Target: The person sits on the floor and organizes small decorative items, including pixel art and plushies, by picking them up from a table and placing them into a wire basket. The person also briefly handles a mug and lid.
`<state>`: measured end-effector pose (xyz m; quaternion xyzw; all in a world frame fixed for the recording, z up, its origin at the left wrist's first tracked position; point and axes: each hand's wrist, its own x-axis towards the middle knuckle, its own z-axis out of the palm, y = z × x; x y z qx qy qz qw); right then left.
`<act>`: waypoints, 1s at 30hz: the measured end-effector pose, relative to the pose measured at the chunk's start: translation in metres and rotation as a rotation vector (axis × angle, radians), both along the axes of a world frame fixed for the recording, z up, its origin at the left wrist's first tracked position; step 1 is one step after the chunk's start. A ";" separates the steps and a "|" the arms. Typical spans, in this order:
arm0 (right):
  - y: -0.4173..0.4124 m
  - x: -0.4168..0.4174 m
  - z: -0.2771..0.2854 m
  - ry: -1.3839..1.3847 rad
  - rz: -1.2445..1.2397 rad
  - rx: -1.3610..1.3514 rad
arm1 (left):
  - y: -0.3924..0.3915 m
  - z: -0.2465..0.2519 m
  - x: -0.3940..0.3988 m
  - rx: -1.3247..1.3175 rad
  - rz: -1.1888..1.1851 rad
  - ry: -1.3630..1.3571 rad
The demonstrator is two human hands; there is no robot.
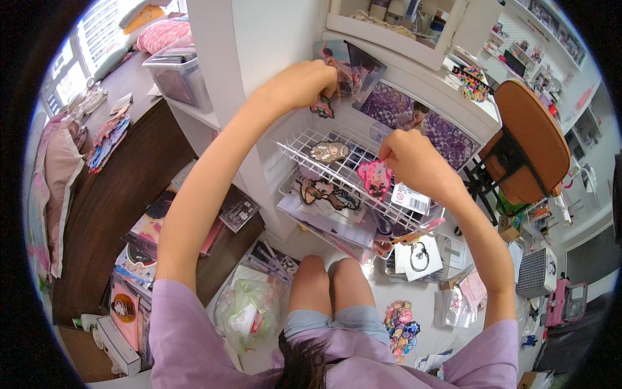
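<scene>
My left hand (313,82) grips a small dark-edged fuse-bead piece (322,108) by its top, in front of photo posters on the wall. In my right hand (413,158) is a pink fuse-bead figure (375,179), pinched at its upper right corner. It hangs over the front of a white wire basket (297,142). A brown and beige bead figure (329,151) lies in that basket. Below, on the lower tier, rest more dark-outlined bead pieces (326,193). A white tag with a barcode (412,198) is at the basket's front, under my right hand.
Several colourful bead figures (401,330) lie on the floor by my right leg. A plastic bag (248,316) sits to my left, near a dark wooden cabinet (146,141). Further right stands a brown chair (534,141). A white shelf unit (388,29) rises above the basket.
</scene>
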<state>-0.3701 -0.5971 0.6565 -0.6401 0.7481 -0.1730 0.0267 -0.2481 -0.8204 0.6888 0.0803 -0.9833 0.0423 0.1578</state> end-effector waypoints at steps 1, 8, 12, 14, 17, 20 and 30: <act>0.001 0.002 -0.003 0.100 -0.006 -0.017 | 0.000 -0.001 0.000 -0.002 -0.007 0.005; -0.019 0.027 -0.011 0.232 0.086 -0.169 | -0.011 -0.014 -0.002 -0.037 -0.050 0.087; -0.044 0.022 -0.026 0.244 0.134 -0.189 | -0.007 -0.013 -0.002 -0.088 -0.053 0.087; -0.055 0.018 -0.032 0.258 0.155 -0.187 | -0.005 -0.014 0.000 -0.071 -0.076 0.123; -0.064 0.014 -0.035 0.157 0.265 -0.141 | -0.012 -0.022 0.000 -0.139 -0.092 0.172; -0.065 0.013 -0.031 0.084 0.339 -0.016 | -0.013 -0.026 0.001 -0.186 -0.075 0.177; -0.067 0.007 -0.039 0.042 0.356 0.007 | 0.002 -0.002 0.005 -0.028 -0.033 0.066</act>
